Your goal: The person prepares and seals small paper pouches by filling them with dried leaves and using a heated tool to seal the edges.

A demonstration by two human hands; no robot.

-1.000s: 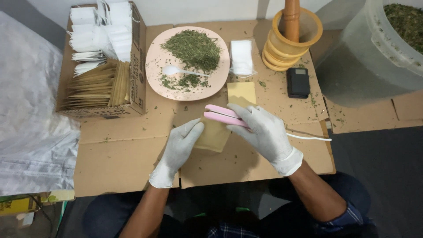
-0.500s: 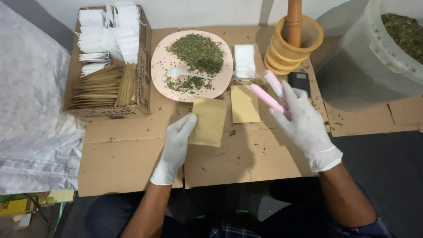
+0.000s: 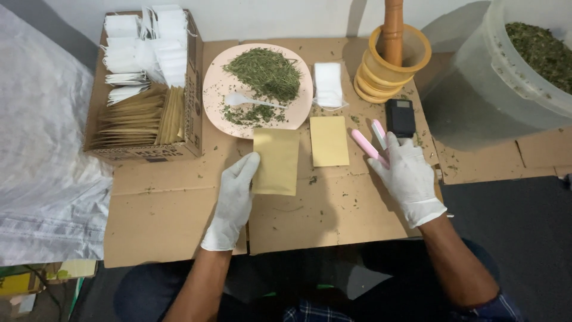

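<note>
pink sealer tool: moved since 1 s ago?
Yes. The pink sealer in the right hand has swung off the brown pouch, rightward and away from the person, to beside the black scale.

Right hand (image 3: 408,179) covers the lower part of the pink sealer (image 3: 369,143). Frame's right edge cuts off the grey tub (image 3: 506,89); the pestle (image 3: 393,24) is cropped at top.

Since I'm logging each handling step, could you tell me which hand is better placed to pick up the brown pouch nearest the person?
Left. The left hand already rests on the brown pouch, while the right hand is busy holding the pink tool off to the side.
</note>
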